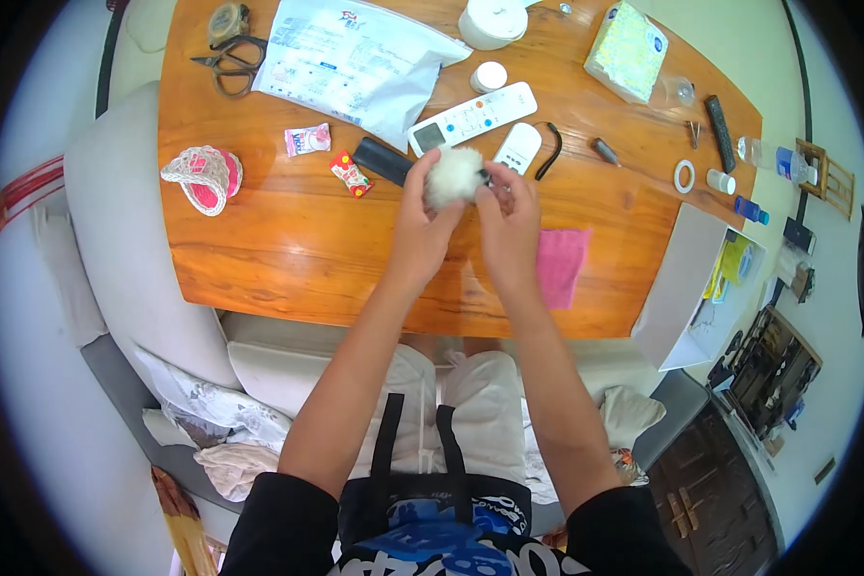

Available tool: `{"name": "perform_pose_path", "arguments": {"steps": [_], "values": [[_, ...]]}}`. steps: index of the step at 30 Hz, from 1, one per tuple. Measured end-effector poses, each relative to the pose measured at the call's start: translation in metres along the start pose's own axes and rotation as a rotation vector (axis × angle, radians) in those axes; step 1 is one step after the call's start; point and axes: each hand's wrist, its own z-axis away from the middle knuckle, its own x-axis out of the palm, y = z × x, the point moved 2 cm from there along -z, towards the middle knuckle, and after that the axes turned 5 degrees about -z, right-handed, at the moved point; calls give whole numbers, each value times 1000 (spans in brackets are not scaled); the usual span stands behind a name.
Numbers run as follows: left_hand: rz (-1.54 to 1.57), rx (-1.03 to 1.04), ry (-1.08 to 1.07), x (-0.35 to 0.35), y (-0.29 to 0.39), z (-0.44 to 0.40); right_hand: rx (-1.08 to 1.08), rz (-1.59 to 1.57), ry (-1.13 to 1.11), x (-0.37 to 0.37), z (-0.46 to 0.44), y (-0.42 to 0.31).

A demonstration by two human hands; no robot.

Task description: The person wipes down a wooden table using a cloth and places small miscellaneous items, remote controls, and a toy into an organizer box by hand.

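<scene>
A white fluffy pompom (454, 178) is held just above the wooden table (298, 264), in front of me. The fingers of my left hand (422, 216) curl around its left side. My right hand (511, 216) pinches a small dark piece at the pompom's right end; its exact kind is too small to make out. Just beyond the hands lie a white air-conditioner remote (475, 117), a smaller white remote (517, 148) and a dark slim case (379, 159). A pink cloth (562, 267) rests to the right of my right forearm.
Scissors (232, 67), a tape measure (227, 23) and a plastic mailing bag (350, 62) occupy the far left. A woven basket (204, 178) and candy packets (307, 140) sit nearer. Rightward are a tissue pack (627, 51), a tape roll (684, 177) and a white box (677, 278).
</scene>
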Motion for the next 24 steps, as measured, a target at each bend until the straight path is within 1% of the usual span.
{"name": "perform_pose_path", "arguments": {"steps": [1, 4, 6, 7, 9, 10, 12, 15, 18, 19, 21, 22, 24], "values": [[-4, 35, -5, 0, 1, 3, 14, -71, -8, -3, 7, 1], [-23, 35, -48, 3, 7, 15, 61, -275, -51, -15, 28, -2], [-55, 53, -113, 3, 2, 20, 108, -412, -105, -20, 41, -12], [-73, 63, -145, 3, -2, 23, 59, -317, -79, -23, 46, -12], [44, 15, -123, 5, -7, 30, -33, -128, -31, -31, 53, -13], [104, -9, -110, 7, -9, 34, -114, 0, -36, -34, 54, -18], [98, -46, -72, 7, -7, 42, -272, 254, -47, -40, 58, -29], [46, -82, -28, 7, -9, 54, -223, 120, -133, -43, 62, -15], [-11, -118, 12, 1, -12, 66, -107, -64, -133, -43, 69, 5], [-25, -129, 26, -2, -15, 70, -86, -64, -146, -43, 72, 6], [-159, -13, 85, -11, -19, 75, -49, -67, -172, -38, 76, 4], [-226, 35, 120, -16, -19, 82, -65, -49, -174, -34, 80, 5], [-44, -133, 160, -23, -22, 96, -109, -10, -181, -22, 83, 7]]}}
